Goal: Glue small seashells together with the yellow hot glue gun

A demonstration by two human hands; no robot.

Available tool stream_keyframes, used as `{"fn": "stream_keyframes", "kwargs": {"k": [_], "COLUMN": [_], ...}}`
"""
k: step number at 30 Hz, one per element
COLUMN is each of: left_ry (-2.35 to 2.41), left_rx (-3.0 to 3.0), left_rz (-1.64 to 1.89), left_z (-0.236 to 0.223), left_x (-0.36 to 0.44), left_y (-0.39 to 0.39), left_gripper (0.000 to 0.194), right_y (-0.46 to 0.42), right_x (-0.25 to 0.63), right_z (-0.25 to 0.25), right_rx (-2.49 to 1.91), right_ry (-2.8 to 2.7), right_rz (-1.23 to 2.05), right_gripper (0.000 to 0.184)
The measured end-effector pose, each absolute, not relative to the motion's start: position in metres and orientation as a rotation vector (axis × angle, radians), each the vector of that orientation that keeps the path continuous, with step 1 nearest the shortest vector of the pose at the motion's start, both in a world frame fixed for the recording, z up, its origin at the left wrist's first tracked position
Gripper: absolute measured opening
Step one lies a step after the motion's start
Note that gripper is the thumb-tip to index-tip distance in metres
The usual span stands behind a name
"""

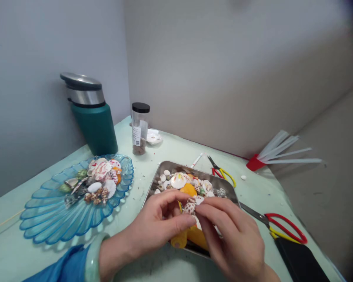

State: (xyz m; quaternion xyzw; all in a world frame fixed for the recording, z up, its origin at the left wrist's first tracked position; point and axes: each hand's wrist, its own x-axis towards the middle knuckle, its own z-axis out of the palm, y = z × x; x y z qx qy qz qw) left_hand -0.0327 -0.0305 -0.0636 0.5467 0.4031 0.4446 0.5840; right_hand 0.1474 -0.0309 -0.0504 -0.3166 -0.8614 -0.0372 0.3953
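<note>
Over a metal tray (161,166) of mixed seashells, my left hand (155,219) and my right hand (232,231) meet at a small brown-spotted seashell (190,206). The fingers of both are closed around it, the left thumb below and the right fingertips at its right side. Beneath my hands lies a yellow object (179,239), partly hidden, whose kind I cannot make out. In the tray a white scallop shell (178,180) and an orange shell (189,190) show behind my fingers.
Left stands a blue scalloped plate (51,217) bearing several shells. Behind are a green flask (95,127) and a black-lidded jar (140,129). Right of the tray lie small cutters (222,172), red-and-yellow-handled scissors (270,223) and a black object (300,260); translucent sticks (282,147) rest in a red holder (255,162).
</note>
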Motion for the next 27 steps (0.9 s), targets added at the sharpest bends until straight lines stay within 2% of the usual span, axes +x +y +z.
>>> {"fn": "stream_keyframes", "kwargs": {"k": [6,10,13,18,21,24,27], "left_ry": [0.935,0.953,0.974,1.001,1.02,1.009,0.976], "left_rx": [1.195,1.217,1.286,1.417,1.412,1.357,1.262], "left_rz": [0.977,0.991,1.006,1.039,1.055,1.071,1.044], "left_z": [-0.058,-0.059,-0.062,-0.065,-0.063,-0.063,-0.065], "left_x": [-0.032,-0.032,-0.032,-0.032,-0.032,-0.031,-0.031], "left_y": [-0.031,-0.032,-0.032,-0.032,-0.031,-0.031,-0.031], "left_gripper": [0.055,0.052,0.048,0.042,0.034,0.033,0.036], "right_y": [-0.033,-0.03,-0.029,-0.032,-0.032,-0.03,-0.028], "right_x": [0.141,0.14,0.138,0.133,0.133,0.136,0.141], "right_z": [-0.042,-0.043,-0.043,-0.044,-0.045,-0.046,-0.044], "right_rx": [-1.135,-1.297,-1.273,-1.213,-1.237,-1.315,-1.262], "right_ry": [-1.776,-1.38,-1.189,-1.103,-1.145,-1.286,-1.537], "right_rz": [0.66,1.354,1.627,1.743,1.702,1.507,1.103], "right_gripper": [0.006,0.019,0.024,0.026,0.028,0.027,0.015]}}
